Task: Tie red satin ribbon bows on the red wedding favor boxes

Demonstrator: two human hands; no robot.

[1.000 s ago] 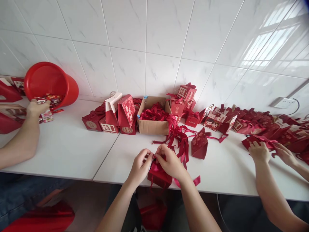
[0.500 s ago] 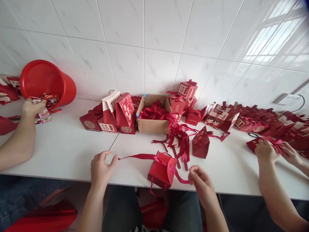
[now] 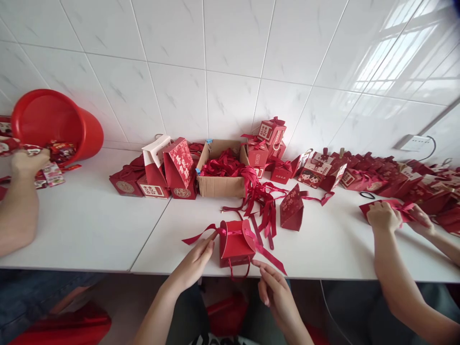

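A small red gift box [image 3: 237,247] stands in front of me near the table's front edge. A red ribbon [image 3: 270,258] runs through its top, with a loose tail on each side. From its front hangs a red cord handle [image 3: 240,276]. My left hand [image 3: 194,263] has its fingers stretched along the box's left side, the tips at the ribbon. At the lower right corner is my right hand [image 3: 275,285], index finger extended beside the cord and the other fingers partly bent. Nothing is visibly gripped in either hand.
Behind the box, a cardboard carton [image 3: 222,187] overflows with red ribbons [image 3: 264,201]. Folded gift boxes [image 3: 181,167] stand left of it, more boxes [image 3: 381,172] right. One co-worker's hand [image 3: 28,163] is at a tipped red bucket [image 3: 88,127]; another person's hands [image 3: 386,215] handle a red box.
My left hand has moved right, from the ribbon's left end to the box. My right hand has left the ribbon's right tail and moved lower left. The box has turned to face me.
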